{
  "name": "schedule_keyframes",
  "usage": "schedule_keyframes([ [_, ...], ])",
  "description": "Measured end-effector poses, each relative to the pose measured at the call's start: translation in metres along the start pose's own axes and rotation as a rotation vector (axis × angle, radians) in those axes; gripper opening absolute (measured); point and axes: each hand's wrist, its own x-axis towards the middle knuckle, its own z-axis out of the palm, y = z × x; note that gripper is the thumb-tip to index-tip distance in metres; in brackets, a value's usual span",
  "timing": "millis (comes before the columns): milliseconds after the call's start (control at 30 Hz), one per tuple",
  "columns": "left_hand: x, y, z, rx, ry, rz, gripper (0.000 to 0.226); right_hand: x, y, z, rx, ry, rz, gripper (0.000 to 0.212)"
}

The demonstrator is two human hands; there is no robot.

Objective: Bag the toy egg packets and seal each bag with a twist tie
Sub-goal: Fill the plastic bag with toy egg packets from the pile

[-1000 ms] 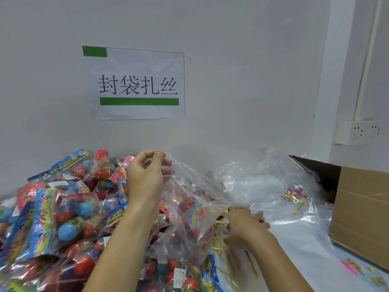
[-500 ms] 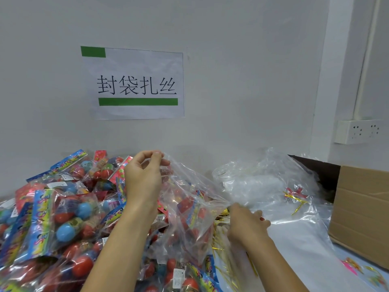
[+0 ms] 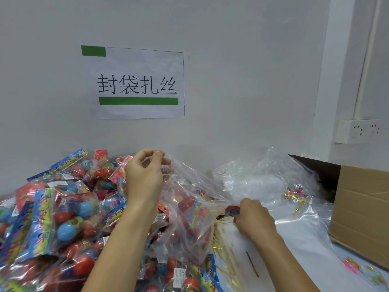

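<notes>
My left hand (image 3: 145, 175) pinches the top edge of a clear plastic bag (image 3: 189, 209) and holds it up; the bag holds toy egg packets with red eggs. My right hand (image 3: 252, 220) is lower, at the bag's right side, fingers curled round a red and blue packet end (image 3: 232, 210) at the bag's mouth. A big heap of toy egg packets (image 3: 59, 209) with red and blue eggs fills the left. Gold twist ties (image 3: 223, 256) lie scattered below the bag.
A pile of empty clear bags (image 3: 267, 182) lies at the right with a few gold ties (image 3: 294, 199) on it. A cardboard box (image 3: 362, 209) stands at the far right. A paper sign (image 3: 136, 83) hangs on the wall; a socket strip (image 3: 360, 131) at right.
My right hand has shifted slightly right and now grips a packet end at the bag's mouth. The left hand keeps holding the bag's top edge, nearly still.
</notes>
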Motion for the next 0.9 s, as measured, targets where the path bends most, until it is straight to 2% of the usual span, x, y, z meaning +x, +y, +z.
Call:
schedule_keyframes([
  [133,-0.003,0.005,0.002,0.097,-0.017,0.082,0.017,0.003,0.009,-0.021,0.100,0.111,0.018,0.017],
  [300,-0.007,0.013,0.004,0.222,-0.077,0.176,0.010,0.010,0.020,-0.051,0.254,0.272,0.004,0.003],
  [400,-0.008,0.017,0.003,0.342,-0.128,0.269,0.003,0.010,0.025,-0.067,0.371,0.345,-0.001,0.011],
  [433,-0.009,0.018,0.003,0.396,-0.150,0.304,0.008,0.010,0.027,-0.072,0.397,0.363,-0.006,0.013],
  [533,-0.014,0.022,0.004,0.526,-0.171,0.531,0.022,0.009,0.030,-0.083,0.506,0.415,-0.026,0.014],
  [633,-0.023,0.031,0.007,0.499,-0.250,0.718,0.025,0.009,0.031,-0.089,0.699,0.457,-0.012,0.013],
  [700,-0.028,0.032,0.012,0.534,-0.443,0.676,0.029,0.009,0.031,-0.091,0.860,0.463,0.005,0.013],
  [767,-0.032,0.025,0.018,0.782,-0.619,0.622,0.026,0.010,0.031,-0.093,0.987,0.455,0.031,0.013],
  [833,-0.036,0.013,0.024,1.057,-0.726,0.562,0.024,0.011,0.031,-0.096,1.087,0.449,0.047,0.013],
  [900,-0.040,0.005,0.026,1.136,-0.840,0.437,0.028,0.010,0.032,-0.098,1.153,0.443,0.049,0.015],
])
